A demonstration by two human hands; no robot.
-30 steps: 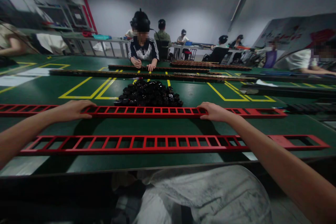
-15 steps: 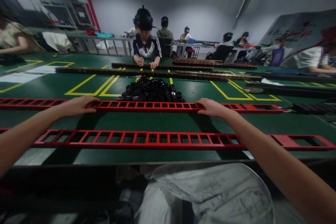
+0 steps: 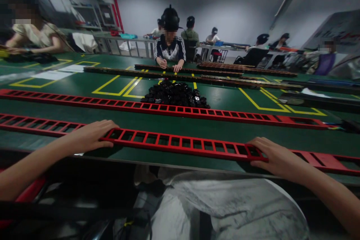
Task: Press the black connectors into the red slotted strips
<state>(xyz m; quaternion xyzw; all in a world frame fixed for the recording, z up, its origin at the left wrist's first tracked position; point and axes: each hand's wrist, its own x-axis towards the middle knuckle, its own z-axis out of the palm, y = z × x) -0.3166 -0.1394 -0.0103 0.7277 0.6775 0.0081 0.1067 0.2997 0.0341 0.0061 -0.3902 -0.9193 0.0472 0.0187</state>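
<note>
2 hands, left hand (image 3: 88, 137) & right hand (image 3: 274, 158), fingers laid flat, uncurled, on near red rack (image 3: 180, 143), long axis running left-right along tabletop (image 3: 168, 124) edge.

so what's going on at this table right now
A person seated at a green table has both hands on the nearer of two long red ladder-like strips. The left hand rests on the near strip toward its left, the right hand toward its right. The far strip lies untouched beyond it, with a heap of small black parts just behind. Across the table another person handles dark strips, and others sit further back.
</note>
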